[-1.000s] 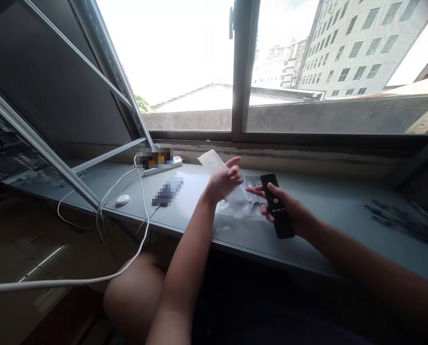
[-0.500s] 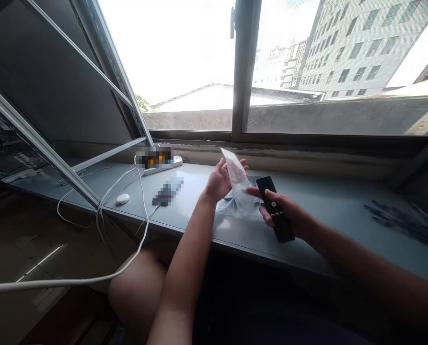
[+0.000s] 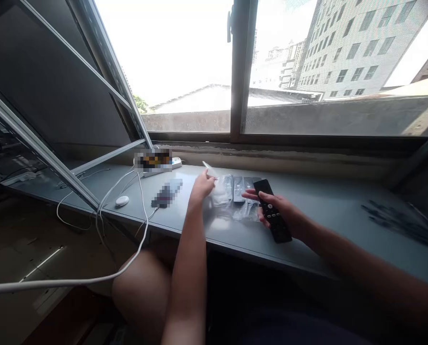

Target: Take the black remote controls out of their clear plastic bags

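Observation:
My right hand (image 3: 280, 208) is wrapped round a black remote control (image 3: 267, 191), which tilts with its top toward the window and its buttons facing up. The index finger stretches past the remote's left side. My left hand (image 3: 202, 187) is closed, its fingers on a thin, translucent plastic bag (image 3: 210, 168) whose pale edge sticks up above them. Between the two hands, several clear plastic packets (image 3: 224, 188) lie on the desk. A dark remote-like thing (image 3: 238, 188) shows among them, partly covered by wrapping.
White cables (image 3: 142, 239) hang across the left side, near a metal frame (image 3: 102, 76). On the grey desk (image 3: 325, 206) are a round white device (image 3: 122, 201), a blurred-out phone-like object (image 3: 167, 193), a power strip (image 3: 176, 163) and dark strips (image 3: 397, 220) far right.
My left hand has moved left and turned over, taking the plastic bag away from my right hand. Packets behind the bag now show. My right hand stays nearly still with the remote.

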Motion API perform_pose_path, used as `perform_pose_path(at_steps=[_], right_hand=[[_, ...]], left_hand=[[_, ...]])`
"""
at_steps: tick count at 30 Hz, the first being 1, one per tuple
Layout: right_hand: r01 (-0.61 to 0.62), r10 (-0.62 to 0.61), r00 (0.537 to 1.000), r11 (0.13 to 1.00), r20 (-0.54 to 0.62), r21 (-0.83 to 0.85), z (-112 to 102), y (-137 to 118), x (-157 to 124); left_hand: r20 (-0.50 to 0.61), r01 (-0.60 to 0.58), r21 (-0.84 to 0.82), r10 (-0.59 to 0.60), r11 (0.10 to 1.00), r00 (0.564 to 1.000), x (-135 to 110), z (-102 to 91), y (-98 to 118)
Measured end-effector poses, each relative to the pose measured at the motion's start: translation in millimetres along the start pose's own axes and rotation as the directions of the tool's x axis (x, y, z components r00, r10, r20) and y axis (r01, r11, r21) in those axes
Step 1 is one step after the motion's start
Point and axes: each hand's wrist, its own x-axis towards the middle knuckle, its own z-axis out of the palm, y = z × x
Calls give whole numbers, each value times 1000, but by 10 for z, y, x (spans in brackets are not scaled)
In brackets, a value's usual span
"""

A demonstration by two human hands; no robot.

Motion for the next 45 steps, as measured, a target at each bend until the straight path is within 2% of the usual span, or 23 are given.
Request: perform_pose_path(at_steps=[2, 4, 8, 10, 12, 13, 14, 15, 16, 17, 18, 19, 20, 21, 22, 24, 27, 31, 33, 35, 38, 41, 45], right_hand=[[3, -3, 1000, 1000, -10, 11, 7, -9, -5], [-1, 1, 1000, 1000, -13, 15, 6, -14, -11], [-25, 25, 1000, 999, 15, 26, -6, -5, -8], [-29, 27, 999, 998, 37, 52, -11, 9, 2], [-31, 26, 998, 995, 56, 90, -14, 30, 17], [-34, 27, 998, 993, 65, 110, -16, 42, 26], [-40, 31, 997, 991, 72, 128, -20, 53, 36], [-48, 37, 996, 988, 76, 144, -27, 64, 47], [-54, 42, 996, 986, 75, 156, -36, 74, 60], [-56, 45, 997, 985, 69, 165, -47, 81, 73], [-54, 44, 997, 984, 58, 172, -61, 85, 87], [-45, 38, 998, 983, 41, 178, -77, 86, 101], [-33, 29, 999, 982, 22, 184, -93, 84, 114], [-19, 19, 1000, 981, 2, 193, -110, 78, 127], [-9, 12, 1000, 978, -16, 207, -126, 70, 138], [-8, 19, 999, 968, -43, 250, -155, 47, 155], [-57, 83, 994, 944, -65, 326, -178, 12, 169], [-123, 155, 987, 904, -46, 410, -179, -9, 167], [-135, 165, 986, 874, -23, 467, -184, -12, 162], [-147, 173, 985, 833, 1, 534, -203, -15, 157], [-171, 195, 980, 765, 29, 621, -248, -23, 157], [-183, 234, 972, 718, 15, 672, -277, -38, 168], [-156, 275, 958, 743, -84, 651, -254, -68, 185]], left_hand=[[-101, -6, 228, 29, 974, 994, 60, -218, -11], [-59, 78, 477, -57, 876, 997, 101, -405, 33], [-68, 181, 610, -176, 771, 982, 142, -548, 237], [-107, 203, 678, -179, 707, 978, 132, -473, 359], [-126, 124, 796, -38, 592, 991, 90, -311, 482], [-87, 51, 841, 41, 539, 995, 56, -205, 542], [1, -58, 838, 104, 543, 995, 14, -88, 599], [136, -191, 779, 136, 598, 981, -35, 35, 652], [288, -296, 666, 129, 684, 949, -87, 159, 696], [459, -359, 512, 104, 780, 882, -139, 282, 730], [625, -342, 362, 45, 867, 779, -188, 401, 751], [765, -303, 251, 4, 920, 644, -228, 514, 756], [849, -293, 171, 10, 941, 528, -256, 620, 745], [885, -302, 109, 46, 947, 463, -270, 718, 720], [886, -310, 55, 97, 949, 453, -268, 806, 683], [840, -312, -46, 206, 949, 502, -221, 946, 585], [789, -246, -149, 265, 958, 555, -94, 1039, 431], [607, -257, -127, 280, 958, 744, 74, 960, 286], [459, -239, -52, 236, 970, 857, 147, 871, 228], [258, -270, 49, 249, 962, 934, 210, 769, 166], [55, -322, 210, 318, 923, 947, 274, 618, 67], [-24, -308, 302, 330, 902, 944, 306, 509, -15], [-75, -297, 353, 343, 887, 936, 312, 472, -73]])
